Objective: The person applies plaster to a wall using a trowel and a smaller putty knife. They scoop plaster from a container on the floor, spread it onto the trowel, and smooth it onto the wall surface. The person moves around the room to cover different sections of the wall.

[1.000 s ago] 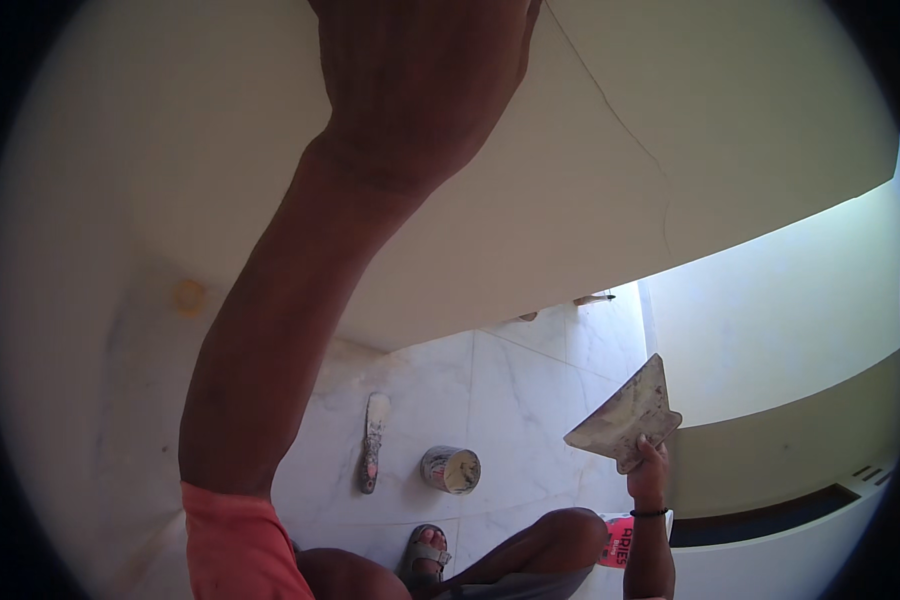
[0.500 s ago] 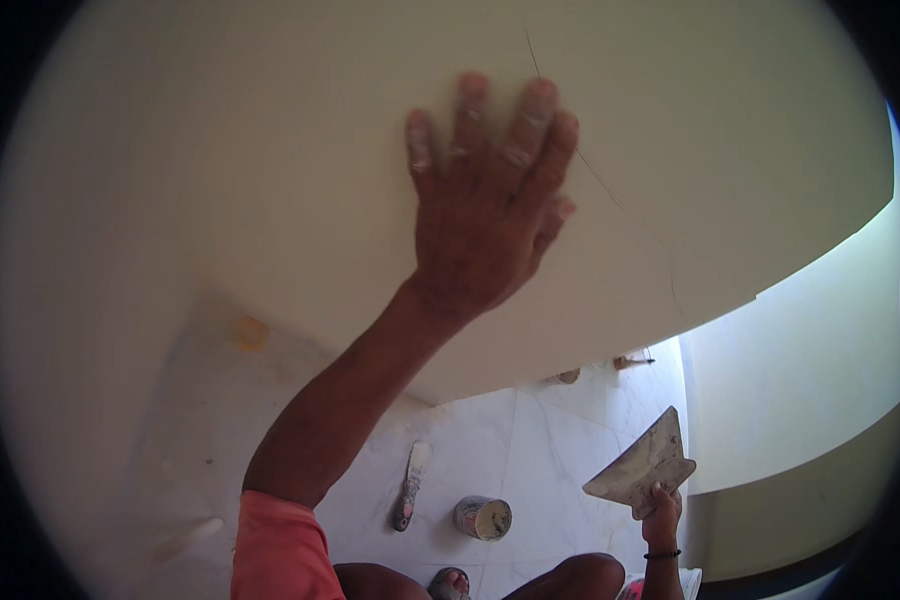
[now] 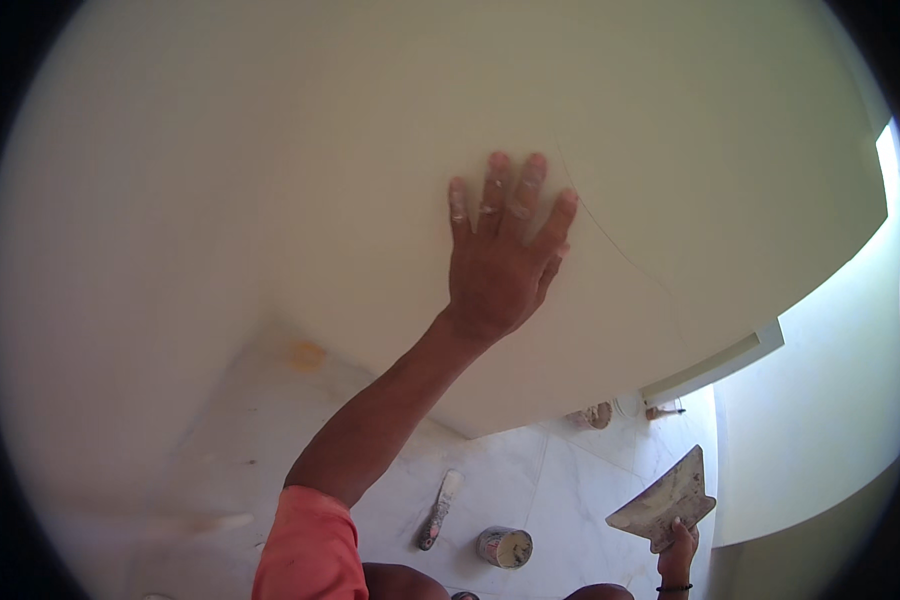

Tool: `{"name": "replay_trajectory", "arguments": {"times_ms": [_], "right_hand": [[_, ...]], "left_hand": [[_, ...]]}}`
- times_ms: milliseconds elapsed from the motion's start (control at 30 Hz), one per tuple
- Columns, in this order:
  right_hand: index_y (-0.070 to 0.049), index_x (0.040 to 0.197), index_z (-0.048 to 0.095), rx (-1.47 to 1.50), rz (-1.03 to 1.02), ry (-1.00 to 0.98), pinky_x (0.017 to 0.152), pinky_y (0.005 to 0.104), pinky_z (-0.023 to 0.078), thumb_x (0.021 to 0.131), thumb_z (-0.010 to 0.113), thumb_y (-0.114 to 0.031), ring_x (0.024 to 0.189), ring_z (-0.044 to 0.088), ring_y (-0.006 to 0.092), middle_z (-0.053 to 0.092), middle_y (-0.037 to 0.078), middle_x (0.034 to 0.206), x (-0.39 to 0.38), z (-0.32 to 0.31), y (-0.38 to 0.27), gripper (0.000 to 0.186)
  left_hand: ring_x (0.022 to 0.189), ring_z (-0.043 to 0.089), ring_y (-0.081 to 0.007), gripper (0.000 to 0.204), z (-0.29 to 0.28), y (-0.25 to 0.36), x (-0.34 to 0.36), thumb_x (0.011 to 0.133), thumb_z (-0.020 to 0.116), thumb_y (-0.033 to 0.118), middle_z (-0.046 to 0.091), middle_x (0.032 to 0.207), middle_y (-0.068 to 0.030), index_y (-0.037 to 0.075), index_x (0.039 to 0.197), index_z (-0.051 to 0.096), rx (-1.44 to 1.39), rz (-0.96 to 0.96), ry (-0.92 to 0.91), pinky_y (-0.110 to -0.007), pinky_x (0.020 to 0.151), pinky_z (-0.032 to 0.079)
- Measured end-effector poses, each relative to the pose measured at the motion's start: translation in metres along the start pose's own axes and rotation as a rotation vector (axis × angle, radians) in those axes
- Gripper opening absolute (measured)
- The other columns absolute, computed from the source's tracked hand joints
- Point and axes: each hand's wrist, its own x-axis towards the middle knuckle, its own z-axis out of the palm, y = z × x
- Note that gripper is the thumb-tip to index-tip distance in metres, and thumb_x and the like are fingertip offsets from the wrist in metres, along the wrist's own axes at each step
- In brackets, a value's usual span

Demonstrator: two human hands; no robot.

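My left hand (image 3: 500, 260) lies with fingers spread on the pale cream wall panel (image 3: 330, 200), its fingertips just left of a thin dark crack (image 3: 620, 245). Whitish smears mark the fingers. At the lower right, my right hand (image 3: 678, 550) grips a triangular putty-stained spreader (image 3: 665, 495), held low beside the panel. Below, on the marble-patterned floor (image 3: 580, 480), lie a long scraper with a dirty handle (image 3: 438, 510) and a small tin of cream paste (image 3: 505, 547).
More containers (image 3: 592, 415) and a small tool (image 3: 665, 410) sit on the floor by the panel's lower edge. A pale ledge (image 3: 710, 360) shows there. A lighter wall (image 3: 800, 420) stands at right. My knees and a pink sleeve (image 3: 305, 550) are at the bottom.
My left hand has come down from the top of the picture onto the middle of the panel. The view has tilted up, so the floor items and right hand sit lower.
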Motion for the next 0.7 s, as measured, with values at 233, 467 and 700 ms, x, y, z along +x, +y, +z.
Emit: {"name": "replay_trajectory", "arguments": {"times_ms": [233, 467, 700], "right_hand": [[0.006, 0.126, 0.040, -0.026, -0.056, -0.045, 0.088, 0.0353, 0.046, 0.085, 0.053, -0.013, 0.102, 0.057, 0.0237, 0.056, 0.014, 0.114, -0.010, 0.000, -0.004, 0.047], [0.005, 0.126, 0.041, -0.054, -0.062, -0.021, 0.088, 0.0342, 0.047, 0.085, 0.056, -0.015, 0.101, 0.058, 0.0226, 0.056, 0.013, 0.115, 0.000, -0.017, 0.005, 0.048], [0.004, 0.125, 0.041, 0.029, 0.002, 0.039, 0.092, 0.0357, 0.046, 0.085, 0.056, -0.012, 0.104, 0.057, 0.0225, 0.056, 0.013, 0.117, -0.001, -0.013, 0.021, 0.046]], "left_hand": [[0.139, 0.013, -0.0425, 0.068, -0.018, -0.057, 0.036, 0.091, 0.050, 0.037, 0.017, 0.151, -0.0196, 0.007, 0.145, 0.023, 0.064, -0.094, 0.055, -0.062, 0.107, 0.011], [0.138, 0.013, -0.0450, 0.075, -0.002, -0.119, 0.032, 0.092, 0.044, 0.044, 0.015, 0.150, -0.0244, -0.003, 0.143, 0.017, 0.113, -0.328, 0.234, -0.061, 0.107, 0.013], [0.137, 0.008, -0.0501, 0.079, 0.032, -0.009, -0.009, 0.091, 0.048, 0.043, 0.011, 0.149, -0.0275, -0.002, 0.144, 0.012, -0.018, -0.027, -0.067, -0.066, 0.104, 0.009]]}}
